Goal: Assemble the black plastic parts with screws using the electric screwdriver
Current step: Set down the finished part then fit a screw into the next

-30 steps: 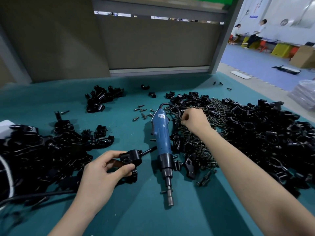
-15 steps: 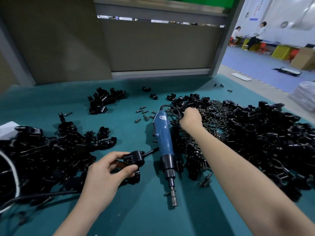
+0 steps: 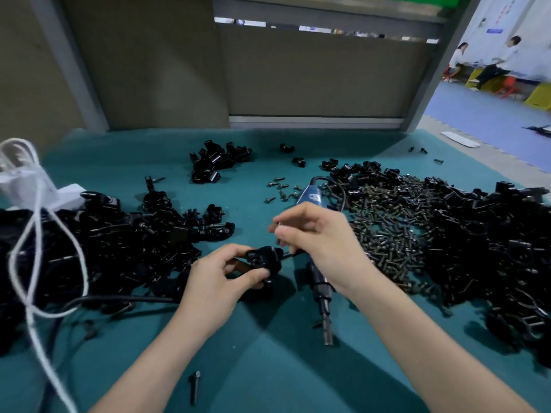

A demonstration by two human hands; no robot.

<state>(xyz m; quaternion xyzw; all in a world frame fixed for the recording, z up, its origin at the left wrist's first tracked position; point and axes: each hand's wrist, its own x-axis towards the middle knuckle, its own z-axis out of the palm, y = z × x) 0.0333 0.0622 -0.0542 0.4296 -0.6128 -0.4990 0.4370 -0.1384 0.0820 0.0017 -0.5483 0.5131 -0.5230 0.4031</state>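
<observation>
My left grip is clamped on a black plastic part, thumb and fingers curled round its near side. The part's round bore faces up towards me. Its thin pin sticks out sideways towards my right grip, so its long axis runs from one grip to the other. My right grip hangs just above and beyond the part, thumb and forefinger drawn close. Blur hides whether they clamp a screw, so I cannot tell.

The electric screwdriver lies on the teal table under my right grip. Its long axis runs away from me, bit end nearest me and blue body farthest. The heap of screws lies outside my right grip.

A second ago my right grip was out in that heap, beyond the screwdriver. It has since come back across the tool to the part. The left grip has kept its hold and lifted the part slightly, and the screwdriver has not moved.
</observation>
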